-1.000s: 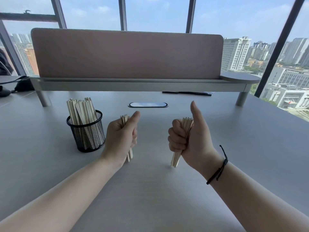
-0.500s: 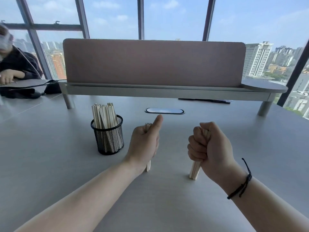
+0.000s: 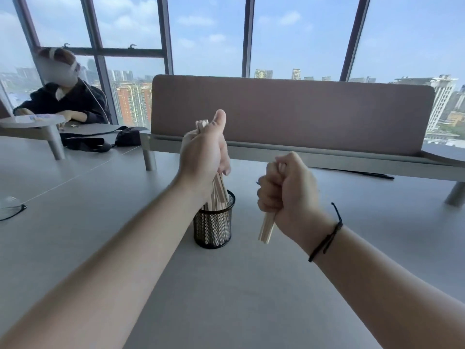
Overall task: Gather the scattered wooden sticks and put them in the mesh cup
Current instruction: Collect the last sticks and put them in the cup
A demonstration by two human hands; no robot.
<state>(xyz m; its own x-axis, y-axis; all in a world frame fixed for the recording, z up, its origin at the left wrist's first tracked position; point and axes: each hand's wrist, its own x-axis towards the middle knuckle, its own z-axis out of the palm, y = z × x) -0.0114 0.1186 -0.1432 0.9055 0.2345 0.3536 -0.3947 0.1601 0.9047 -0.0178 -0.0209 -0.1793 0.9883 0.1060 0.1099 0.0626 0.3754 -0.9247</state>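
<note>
Sticks [image 3: 218, 195] in left hand [image 3: 203, 157] grip hide cup [image 3: 214, 227] mouth; right hand [image 3: 286, 190] fists bundle [image 3: 266, 227].

A grey worktop [image 3: 251, 285] fills the lower frame. Across the middle stands a brown divider panel [image 3: 289, 112] on a grey shelf [image 3: 327, 159]. At upper left, a seated person [image 3: 65, 102] in dark clothing, beside a black bag [image 3: 100, 139]. Windows [image 3: 206, 34] behind show city buildings.

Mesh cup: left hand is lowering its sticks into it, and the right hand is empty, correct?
Not quite. The head view shows the right hand shut on its own bundle of sticks. The left hand is over the mesh cup with sticks.
</note>
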